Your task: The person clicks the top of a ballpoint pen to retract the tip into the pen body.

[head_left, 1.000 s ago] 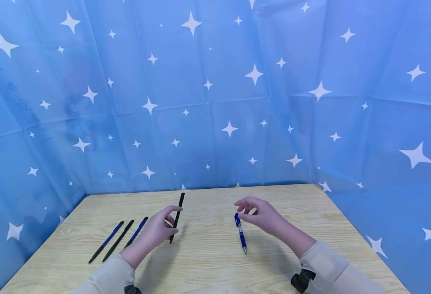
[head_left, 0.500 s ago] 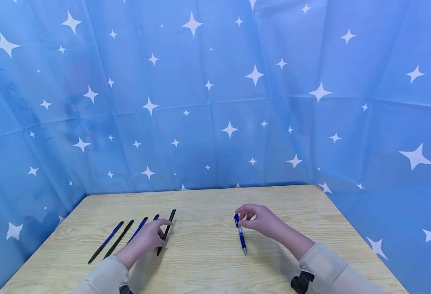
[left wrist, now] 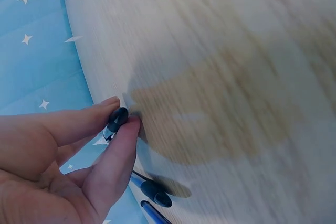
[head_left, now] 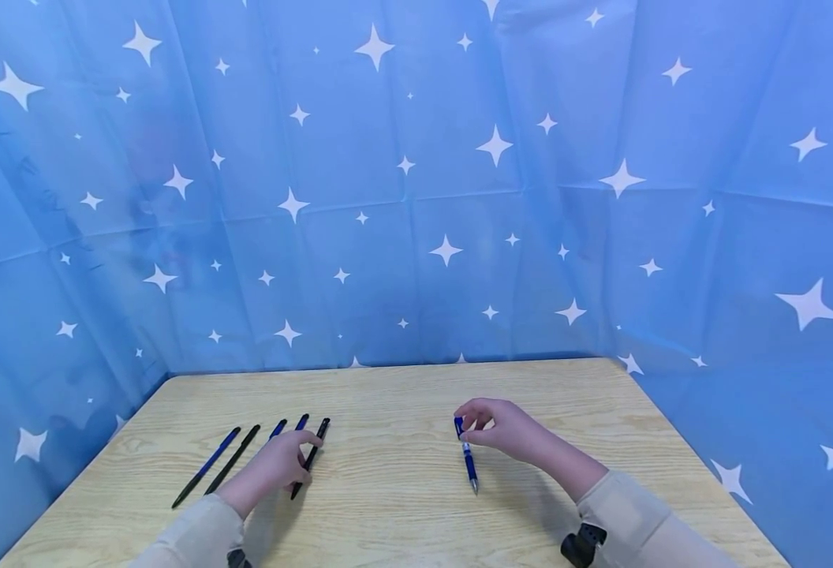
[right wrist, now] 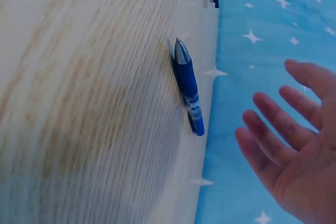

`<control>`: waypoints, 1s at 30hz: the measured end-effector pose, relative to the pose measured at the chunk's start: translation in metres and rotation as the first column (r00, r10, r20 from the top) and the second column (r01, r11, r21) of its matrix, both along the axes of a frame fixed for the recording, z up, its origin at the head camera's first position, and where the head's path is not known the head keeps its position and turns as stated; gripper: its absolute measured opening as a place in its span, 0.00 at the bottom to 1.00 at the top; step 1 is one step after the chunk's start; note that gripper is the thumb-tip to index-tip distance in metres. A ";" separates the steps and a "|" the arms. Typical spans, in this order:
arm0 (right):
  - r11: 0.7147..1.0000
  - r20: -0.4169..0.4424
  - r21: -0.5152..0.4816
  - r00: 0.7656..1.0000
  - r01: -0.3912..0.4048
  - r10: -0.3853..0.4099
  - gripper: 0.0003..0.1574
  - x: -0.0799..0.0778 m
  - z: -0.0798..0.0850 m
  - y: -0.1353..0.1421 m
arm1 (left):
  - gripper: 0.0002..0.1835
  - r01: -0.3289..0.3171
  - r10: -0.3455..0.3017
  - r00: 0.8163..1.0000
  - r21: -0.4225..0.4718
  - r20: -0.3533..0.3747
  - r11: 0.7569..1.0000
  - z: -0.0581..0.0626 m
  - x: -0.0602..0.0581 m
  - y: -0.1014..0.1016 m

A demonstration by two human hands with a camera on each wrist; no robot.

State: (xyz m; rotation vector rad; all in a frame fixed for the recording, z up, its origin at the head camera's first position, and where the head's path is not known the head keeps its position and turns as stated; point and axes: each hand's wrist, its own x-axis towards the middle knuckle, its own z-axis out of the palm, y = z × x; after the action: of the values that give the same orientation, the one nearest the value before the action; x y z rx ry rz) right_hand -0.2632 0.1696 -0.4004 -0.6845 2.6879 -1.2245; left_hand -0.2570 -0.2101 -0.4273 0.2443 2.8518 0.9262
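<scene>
My left hand (head_left: 274, 464) pinches a black pen (head_left: 323, 429) between thumb and fingers, low over the table at the right end of a row of pens. In the left wrist view the dark end of this black pen (left wrist: 120, 116) shows between the fingertips. My right hand (head_left: 505, 427) is held beside a blue pen (head_left: 469, 464) with a clear middle section and silver tip, which lies pointing toward me. From the right wrist, the fingers of that hand (right wrist: 294, 140) look spread and loosely bent, apart from the blue pen (right wrist: 186, 80).
Left of my left hand, several blue and black pens lie slanted side by side, among them a blue-and-black pen (head_left: 207, 467) and a black pen (head_left: 235, 457). The wooden table (head_left: 388, 505) ends at a blue curtain (head_left: 360, 315) with white stars.
My left hand has moved left and down with the black pen, bringing it beside the row. My right hand has dropped slightly next to the blue pen, which stays in place.
</scene>
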 end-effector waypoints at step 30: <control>0.999 -0.020 0.020 0.999 -0.027 0.028 0.23 -0.002 0.004 0.016 | 0.26 -0.006 -0.003 0.998 -0.149 -0.065 0.989 0.016 -0.004 0.005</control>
State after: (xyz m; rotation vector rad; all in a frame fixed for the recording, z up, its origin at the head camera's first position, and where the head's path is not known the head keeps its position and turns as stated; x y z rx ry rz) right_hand -0.2648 0.1860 -0.3966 -0.7331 2.6937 -1.1900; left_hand -0.2613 -0.2050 -0.4112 0.2606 2.9634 0.7131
